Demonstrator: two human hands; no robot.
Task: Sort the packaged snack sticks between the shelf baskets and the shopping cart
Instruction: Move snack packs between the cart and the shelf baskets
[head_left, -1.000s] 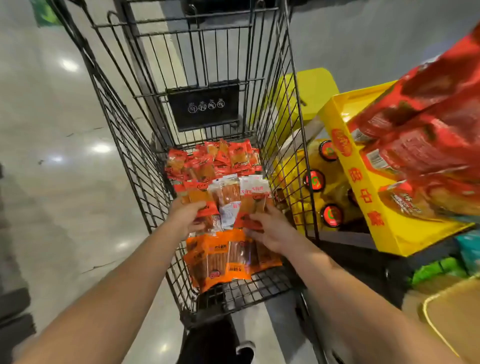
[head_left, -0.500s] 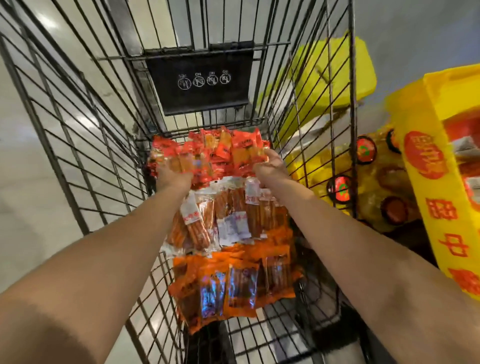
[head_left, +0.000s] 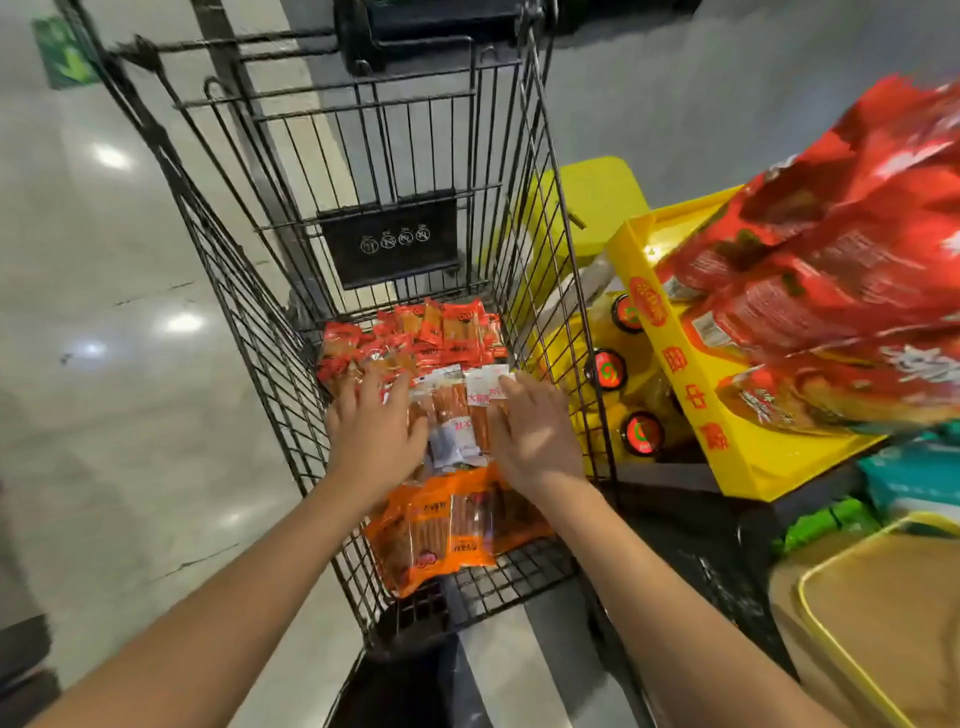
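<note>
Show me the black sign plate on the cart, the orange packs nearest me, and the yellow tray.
black sign plate (head_left: 390, 240): head view, centre face.
orange packs (head_left: 441, 535): head view, top pack's front.
yellow tray (head_left: 685, 384): head view, near side wall.

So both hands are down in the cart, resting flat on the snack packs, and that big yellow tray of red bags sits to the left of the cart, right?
Not quite: the yellow tray of red bags sits to the right of the cart, not the left. The head view shows it. The rest holds: both hands, left and right, lie flat on the snack packs in the cart.
</note>
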